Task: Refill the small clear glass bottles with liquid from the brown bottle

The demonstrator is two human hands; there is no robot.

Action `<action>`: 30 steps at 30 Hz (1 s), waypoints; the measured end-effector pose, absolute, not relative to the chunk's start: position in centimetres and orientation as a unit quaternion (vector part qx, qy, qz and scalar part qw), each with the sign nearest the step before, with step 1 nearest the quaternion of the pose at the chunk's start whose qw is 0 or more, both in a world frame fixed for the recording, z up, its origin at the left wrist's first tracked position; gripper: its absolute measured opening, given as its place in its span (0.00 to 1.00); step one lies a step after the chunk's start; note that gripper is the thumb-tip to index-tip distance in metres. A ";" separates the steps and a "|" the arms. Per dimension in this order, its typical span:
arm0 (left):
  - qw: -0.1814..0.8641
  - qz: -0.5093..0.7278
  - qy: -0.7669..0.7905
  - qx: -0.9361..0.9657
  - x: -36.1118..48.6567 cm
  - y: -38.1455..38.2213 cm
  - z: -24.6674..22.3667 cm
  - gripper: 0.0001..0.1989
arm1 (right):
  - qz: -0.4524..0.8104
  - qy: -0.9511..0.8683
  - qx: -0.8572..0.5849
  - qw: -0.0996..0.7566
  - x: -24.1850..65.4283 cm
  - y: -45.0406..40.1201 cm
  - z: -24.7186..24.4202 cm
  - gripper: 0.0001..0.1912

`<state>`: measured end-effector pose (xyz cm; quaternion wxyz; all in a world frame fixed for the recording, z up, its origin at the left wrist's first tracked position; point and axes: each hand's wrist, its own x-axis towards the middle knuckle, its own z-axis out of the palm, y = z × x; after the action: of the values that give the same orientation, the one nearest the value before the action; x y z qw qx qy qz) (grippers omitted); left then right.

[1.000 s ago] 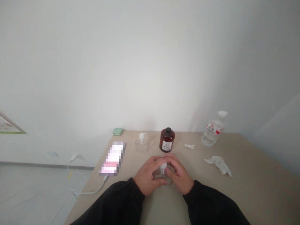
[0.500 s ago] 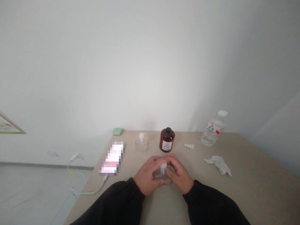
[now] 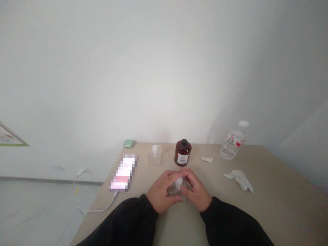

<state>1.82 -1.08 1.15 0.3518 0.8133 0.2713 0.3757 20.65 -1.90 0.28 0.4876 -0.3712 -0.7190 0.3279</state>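
Note:
Near the front middle of the table, my left hand (image 3: 162, 192) and my right hand (image 3: 198, 194) are closed around a clear glass bottle (image 3: 172, 190). The fingers of both hands meet over its far side. A clear, shiny top piece shows between my fingers, with my right thumb against it. My left thumb lies along the near side of the glass. Much of the bottle is covered by my hands. Just beyond them stands a brown bottle (image 3: 182, 154) with a black cap and a white label.
A clear square container (image 3: 155, 160) with a white piece in it stands left of the brown bottle. Further left are a phone (image 3: 124, 172) on a white cable (image 3: 102, 209) and a green case (image 3: 128, 143). On the right are a water bottle (image 3: 231, 145) and crumpled tissues (image 3: 241, 179).
Both hands keep their place around the clear glass bottle. My right thumb has shifted very slightly on its top piece. Nothing else on the table has moved.

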 end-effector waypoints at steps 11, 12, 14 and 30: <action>0.352 0.374 0.273 0.813 1.7 -1.1 1.1 0.34 | 0.328 -0.719 -0.360 0.495 20.6 -1.9 0.4 0.17; 0.353 0.375 0.274 0.813 1.8 -1.1 1.1 0.34 | 0.331 -0.717 -0.361 0.495 20.5 -1.9 0.4 0.17; 0.355 0.375 0.274 0.811 1.8 -1.1 1.2 0.34 | 0.326 -0.723 -0.363 0.488 20.5 -2.0 0.6 0.16; 0.356 0.375 0.278 0.810 1.7 -1.1 1.0 0.35 | 0.388 -0.697 -0.358 0.485 20.4 -2.2 0.2 0.17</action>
<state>1.66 -1.07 1.00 0.3558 0.8096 0.2781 0.3751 20.36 -2.19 0.20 0.4852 -0.3580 -0.6967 0.3885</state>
